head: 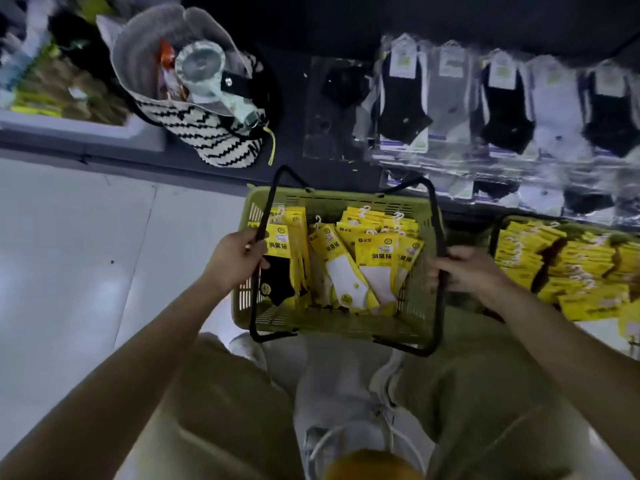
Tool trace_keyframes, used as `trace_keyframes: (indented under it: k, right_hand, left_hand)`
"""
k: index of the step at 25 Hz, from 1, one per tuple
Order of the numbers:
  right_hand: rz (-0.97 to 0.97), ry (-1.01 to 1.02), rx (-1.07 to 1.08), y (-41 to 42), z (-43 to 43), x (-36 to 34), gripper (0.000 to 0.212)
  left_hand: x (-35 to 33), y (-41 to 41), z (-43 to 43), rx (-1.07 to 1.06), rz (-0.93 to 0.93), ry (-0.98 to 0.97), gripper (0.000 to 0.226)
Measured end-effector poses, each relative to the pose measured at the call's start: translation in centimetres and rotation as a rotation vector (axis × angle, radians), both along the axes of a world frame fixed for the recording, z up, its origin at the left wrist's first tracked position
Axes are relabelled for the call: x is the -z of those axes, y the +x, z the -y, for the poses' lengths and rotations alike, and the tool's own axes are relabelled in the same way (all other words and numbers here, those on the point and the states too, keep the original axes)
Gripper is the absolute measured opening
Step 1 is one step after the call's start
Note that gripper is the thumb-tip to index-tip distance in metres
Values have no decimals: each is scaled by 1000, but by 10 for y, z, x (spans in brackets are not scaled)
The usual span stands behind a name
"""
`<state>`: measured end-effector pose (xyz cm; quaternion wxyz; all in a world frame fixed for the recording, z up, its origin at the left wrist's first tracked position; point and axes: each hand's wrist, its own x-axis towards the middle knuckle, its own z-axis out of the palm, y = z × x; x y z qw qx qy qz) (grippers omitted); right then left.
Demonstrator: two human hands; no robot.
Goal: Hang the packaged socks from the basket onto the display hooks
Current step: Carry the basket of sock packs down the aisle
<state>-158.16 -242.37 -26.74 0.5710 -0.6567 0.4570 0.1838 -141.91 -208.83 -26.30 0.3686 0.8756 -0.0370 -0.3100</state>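
A green plastic basket sits on the floor in front of my knees, filled with several yellow packaged socks that carry small white hangers. My left hand grips the basket's left black handle. My right hand grips the right black handle. Above the basket, black, grey and white socks in clear packs hang in rows on the dark display; the hooks themselves are too dark and blurred to make out.
A second basket heaped with yellow sock packs stands at the right. A black-and-white zigzag bag holding a small fan rests on the display base at upper left. Pale floor tiles spread to the left. My shoes are below the basket.
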Motion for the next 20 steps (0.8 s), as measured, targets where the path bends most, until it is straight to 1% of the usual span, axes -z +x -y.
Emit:
trace_keyframes:
  k: [2,4,5,7,10,12,14,15,17,20]
  right_hand:
    - [30,1,-66,-5,13,4,11]
    - [29,-63,-112,-10,20,17,10]
    - [7,-128,-129,-9,23,24,13]
    - [-40,-312,-232,-7,23,35,23]
    - [-142,-676,-497,-19,17,14,40]
    - [-127,-803,-603,-37,12,1,41]
    - [-94,-830,-674,-56,7,-6,51]
    - [-81,-825,-696,-62,6,-10,51]
    - [-51,-801,-727,-71,2,-18,43]
    - [31,-811,-763,-67,-8,-16,33]
  left_hand:
    - [7,6,-9,66,34,-1,11]
    - [19,13,-20,49,44,23,14]
    - [28,17,-26,20,33,66,14]
    - [46,18,-37,-3,46,208,18]
    - [48,0,-41,74,143,409,24]
    - [45,-19,-46,134,184,465,23]
    - [36,-30,-49,238,246,522,24]
    - [31,-33,-51,282,259,536,24]
    - [22,-42,-52,358,243,524,23]
    - [18,-47,-44,402,237,479,27]
